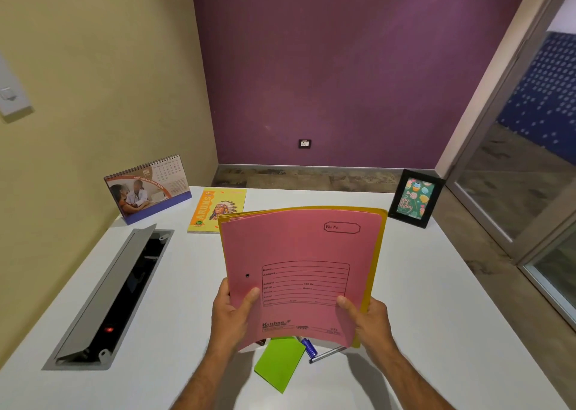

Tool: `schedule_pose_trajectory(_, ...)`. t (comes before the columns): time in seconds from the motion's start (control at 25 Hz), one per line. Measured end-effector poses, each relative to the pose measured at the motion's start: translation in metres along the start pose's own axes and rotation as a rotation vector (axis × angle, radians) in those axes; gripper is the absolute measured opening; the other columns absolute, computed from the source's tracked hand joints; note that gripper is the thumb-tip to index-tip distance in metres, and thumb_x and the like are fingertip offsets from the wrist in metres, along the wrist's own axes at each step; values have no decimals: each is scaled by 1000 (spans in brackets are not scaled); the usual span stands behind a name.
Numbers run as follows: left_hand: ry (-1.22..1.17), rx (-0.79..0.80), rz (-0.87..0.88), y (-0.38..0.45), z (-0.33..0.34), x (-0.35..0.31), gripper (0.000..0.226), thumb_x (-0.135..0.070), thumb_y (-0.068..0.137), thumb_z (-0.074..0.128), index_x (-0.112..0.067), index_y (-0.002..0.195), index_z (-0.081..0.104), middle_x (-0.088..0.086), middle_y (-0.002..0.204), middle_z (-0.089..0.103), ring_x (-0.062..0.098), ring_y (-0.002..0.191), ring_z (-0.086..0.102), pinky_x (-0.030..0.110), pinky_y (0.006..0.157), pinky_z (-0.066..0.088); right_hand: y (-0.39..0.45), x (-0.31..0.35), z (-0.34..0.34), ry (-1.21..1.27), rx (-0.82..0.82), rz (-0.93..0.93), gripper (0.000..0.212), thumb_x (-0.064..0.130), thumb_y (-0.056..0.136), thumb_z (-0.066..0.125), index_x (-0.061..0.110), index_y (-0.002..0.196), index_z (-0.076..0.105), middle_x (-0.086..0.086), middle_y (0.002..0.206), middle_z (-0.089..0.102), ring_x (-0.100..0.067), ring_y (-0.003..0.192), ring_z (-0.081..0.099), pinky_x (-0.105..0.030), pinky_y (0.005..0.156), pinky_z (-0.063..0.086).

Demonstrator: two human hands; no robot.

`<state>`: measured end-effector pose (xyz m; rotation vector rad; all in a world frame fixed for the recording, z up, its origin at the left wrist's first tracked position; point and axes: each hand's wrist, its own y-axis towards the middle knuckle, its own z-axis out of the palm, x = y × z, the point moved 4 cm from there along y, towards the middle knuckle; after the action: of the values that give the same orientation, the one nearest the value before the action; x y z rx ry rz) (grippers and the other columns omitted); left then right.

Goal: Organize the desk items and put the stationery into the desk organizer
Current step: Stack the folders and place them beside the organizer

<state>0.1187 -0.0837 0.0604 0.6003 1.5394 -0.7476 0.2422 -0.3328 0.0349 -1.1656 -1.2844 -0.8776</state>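
While the left hand and right hand each pinch a lower corner, the light, floppy folders hang above the surface, needing support near the spine.

A desk calendar is standing at the far left corner of the white desk, its spiral binding on top and a photo panel facing the camera. A grey cable hatch is sitting recessed in the desk along the left side, its lid tilted open and a small red light glowing inside. A black picture frame holding a birthday card is standing upright at the far right corner. Behind the desk, a purple wall is carrying a small socket plate. A beige wall on the left is bearing a white switch. A glass partition is running along the right.
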Motion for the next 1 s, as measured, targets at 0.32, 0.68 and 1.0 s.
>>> schedule_pose_trajectory(0.32, 15, -40, 17, 2, 23, -6, 34, -17, 91, 66, -23, 122, 54, -8, 110, 68, 10, 96, 66, 24, 69, 56, 1, -2, -10, -7, -15, -29, 26, 35, 84, 68, 32, 109, 68, 13, 97, 77, -11, 88, 74, -33, 77, 60)
schedule_pose_trajectory(0.68, 135, 36, 54, 36, 122, -49, 31, -25, 86, 72, -22, 114, 58, -7, 99, 70, 9, 90, 67, 29, 78, 53, 55, 20, -90, -151, -186, 6, 26, 5, 90, 65, 25, 105, 67, 3, 98, 75, -20, 91, 71, -44, 85, 57)
schedule_pose_trajectory(1.0, 195, 372, -216, 80, 248, -43, 40, -1, 88, 50, -19, 124, 44, 4, 104, 66, 21, 93, 66, 34, 71, 57, 123, 47, -199, -294, -374, 140, 24, 0, 74, 71, 22, 82, 70, 1, 81, 75, -24, 78, 71, -40, 74, 59)
